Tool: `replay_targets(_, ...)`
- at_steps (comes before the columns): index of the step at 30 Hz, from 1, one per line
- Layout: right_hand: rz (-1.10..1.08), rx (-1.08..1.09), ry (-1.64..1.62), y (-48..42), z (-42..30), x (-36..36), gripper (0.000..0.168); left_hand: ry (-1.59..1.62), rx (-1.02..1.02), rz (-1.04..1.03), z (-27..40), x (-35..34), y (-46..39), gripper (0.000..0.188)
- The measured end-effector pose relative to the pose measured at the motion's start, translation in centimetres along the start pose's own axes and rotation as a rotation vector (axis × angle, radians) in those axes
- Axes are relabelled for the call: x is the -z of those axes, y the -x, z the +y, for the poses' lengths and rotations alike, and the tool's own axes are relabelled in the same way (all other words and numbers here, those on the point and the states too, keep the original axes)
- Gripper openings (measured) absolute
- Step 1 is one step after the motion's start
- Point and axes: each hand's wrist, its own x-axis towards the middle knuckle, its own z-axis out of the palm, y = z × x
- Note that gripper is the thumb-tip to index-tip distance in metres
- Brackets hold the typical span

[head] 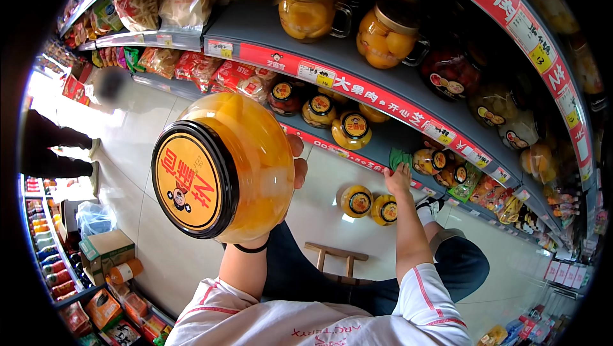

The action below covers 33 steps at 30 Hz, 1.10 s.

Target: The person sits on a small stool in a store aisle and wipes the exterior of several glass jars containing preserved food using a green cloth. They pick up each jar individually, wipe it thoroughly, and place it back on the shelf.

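Note:
Close to the camera, my left hand holds a large glass jar of yellow fruit, tilted with its black-rimmed orange lid facing left. The jar hides most of that hand, but fingertips show at its right side. My right hand reaches to the bottom shelf's front edge and has a green cloth at its fingers. On the floor beside my right forearm stand two fruit jars, one on the left and another partly behind the arm.
Fruit jars line the bottom shelf, left of the cloth. Mug-shaped jars stand on the shelf above. A wooden stool is under me. A cardboard box sits at left, and another person's legs are farther up.

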Motion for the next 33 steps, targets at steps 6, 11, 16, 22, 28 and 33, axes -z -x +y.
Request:
replay_targets(6, -0.01, -0.009, 0.015, 0.1, -0.1, 0.1, 0.083, 0.007, 0.003, 0.024, -0.2, -0.3, 0.0, 0.085)
replay_targets(11, -0.012, -0.009, 0.012, 0.2, -0.2, 0.3, 0.083, 0.103, 0.153, -0.141, 0.0, -0.2, -0.6, 0.085)
replay_targets(16, -0.043, -0.02, -0.008, 0.2, -0.5, 0.7, 0.084, 0.062, 0.052, -0.02, -0.1, -0.1, -0.2, 0.084)
replay_targets(22, -0.031, -0.016, 0.016, 0.3, -0.5, 0.7, 0.084, 0.138, 0.238, -0.225, -0.1, -1.3, -1.8, 0.085)
replay_targets(28, -0.026, -0.019, 0.038, 0.1, -0.5, 0.5, 0.084, 0.137, 0.217, -0.263, 0.0, -0.2, -2.1, 0.085)
replay_targets(33, -0.021, -0.019, 0.03, 0.1, -0.4, 0.4, 0.085, 0.02, -0.021, 0.067, -0.2, -1.4, -0.5, 0.085)
